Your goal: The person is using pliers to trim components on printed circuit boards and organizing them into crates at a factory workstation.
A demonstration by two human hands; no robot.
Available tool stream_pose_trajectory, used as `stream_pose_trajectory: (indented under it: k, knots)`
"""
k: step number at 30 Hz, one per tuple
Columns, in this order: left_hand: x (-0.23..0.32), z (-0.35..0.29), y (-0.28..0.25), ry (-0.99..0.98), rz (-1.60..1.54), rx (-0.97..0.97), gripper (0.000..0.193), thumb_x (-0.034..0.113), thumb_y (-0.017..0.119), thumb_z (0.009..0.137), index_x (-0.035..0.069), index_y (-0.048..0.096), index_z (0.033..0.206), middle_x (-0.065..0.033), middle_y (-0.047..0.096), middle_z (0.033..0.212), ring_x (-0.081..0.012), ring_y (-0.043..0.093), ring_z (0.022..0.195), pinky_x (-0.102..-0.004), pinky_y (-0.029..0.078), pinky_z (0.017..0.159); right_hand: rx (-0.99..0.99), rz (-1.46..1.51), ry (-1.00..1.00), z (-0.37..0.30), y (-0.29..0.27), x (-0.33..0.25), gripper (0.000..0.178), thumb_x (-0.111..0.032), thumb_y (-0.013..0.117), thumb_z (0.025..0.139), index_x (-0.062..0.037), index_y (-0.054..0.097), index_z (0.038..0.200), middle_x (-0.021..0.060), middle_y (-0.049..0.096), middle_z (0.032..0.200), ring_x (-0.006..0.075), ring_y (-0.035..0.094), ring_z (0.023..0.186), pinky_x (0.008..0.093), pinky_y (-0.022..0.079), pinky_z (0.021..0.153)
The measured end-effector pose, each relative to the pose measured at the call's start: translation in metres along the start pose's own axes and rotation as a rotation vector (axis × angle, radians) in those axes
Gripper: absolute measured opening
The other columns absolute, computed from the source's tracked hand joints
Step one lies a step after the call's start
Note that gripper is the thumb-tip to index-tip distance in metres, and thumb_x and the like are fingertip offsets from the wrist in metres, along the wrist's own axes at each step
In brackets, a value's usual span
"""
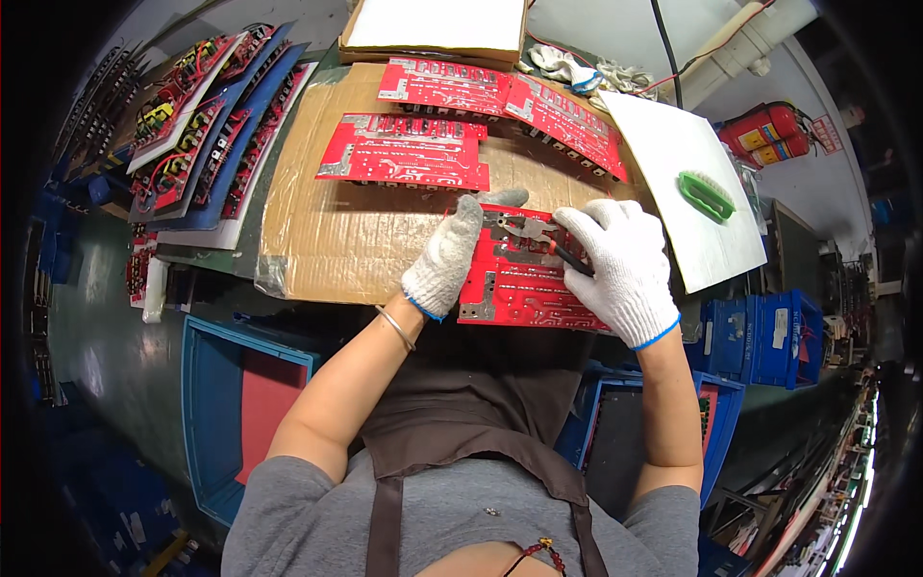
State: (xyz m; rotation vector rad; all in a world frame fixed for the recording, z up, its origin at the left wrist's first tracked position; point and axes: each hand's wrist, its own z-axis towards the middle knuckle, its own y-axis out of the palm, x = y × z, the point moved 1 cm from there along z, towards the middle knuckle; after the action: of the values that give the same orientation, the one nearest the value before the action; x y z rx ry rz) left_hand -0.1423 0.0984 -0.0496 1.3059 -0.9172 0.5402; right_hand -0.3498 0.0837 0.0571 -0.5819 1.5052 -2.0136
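A red circuit board (510, 298) lies solder side up at the front edge of the cardboard, partly over my apron. My left hand (452, 245), in a white knitted glove with grey fingers, grips the board along its left edge. In my gloved right hand (620, 260) is a pair of cutting pliers (529, 231) with red and black handles. Their metal jaws rest over the upper part of the board; whether they touch it I cannot tell. Beyond my hands lie three more red boards, one at left (413, 151), one farther back (442, 85) and one at right (567, 125).
A green-handled brush (707, 196) lies on a white sheet (687, 250) to the right. Stacked boards (207, 144) stand at the left. Blue crates (197, 413) sit below the table on both sides. Used gloves (562, 67) and a white-topped carton (433, 24) are at the back.
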Motion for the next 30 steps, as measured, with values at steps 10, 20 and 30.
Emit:
stream_pose_trajectory:
  k: [10, 20, 30]
  knots:
    - [0.003, -0.002, 0.001, 0.012, -0.084, 0.035, 0.079, 0.064, 0.041, 0.106, -0.002, 0.049, 0.149, -0.0184, 0.066, 0.134, -0.0235, 0.066, 0.120, -0.0400, 0.054, 0.106, -0.049, 0.001, -0.029, -0.003, 0.008, -0.001, 0.052, -0.015, 0.082, 0.072, -0.0167, 0.069, 0.123, 0.0054, 0.067, 0.110, 0.0279, 0.061, 0.105, 0.0408, 0.048, 0.088]
    - [-0.001, -0.001, 0.001, -0.031, 0.019, 0.140, 0.084, 0.068, 0.036, 0.106, -0.002, 0.048, 0.151, -0.0158, 0.063, 0.138, -0.0209, 0.061, 0.126, -0.0367, 0.053, 0.108, 0.324, 0.409, 0.508, -0.113, 0.006, -0.002, 0.047, -0.009, 0.077, 0.082, -0.0052, 0.068, 0.127, 0.0158, 0.069, 0.110, 0.0336, 0.066, 0.103, 0.0399, 0.053, 0.092]
    - [-0.005, 0.002, 0.005, 0.005, -0.021, 0.122, 0.085, 0.066, 0.043, 0.104, -0.002, 0.039, 0.155, -0.0204, 0.052, 0.150, -0.0314, 0.060, 0.131, -0.0490, 0.054, 0.108, 0.120, 0.056, 0.995, -0.256, -0.012, 0.019, 0.040, -0.009, 0.074, 0.087, -0.0029, 0.068, 0.126, 0.0153, 0.071, 0.109, 0.0315, 0.069, 0.100, 0.0380, 0.054, 0.091]
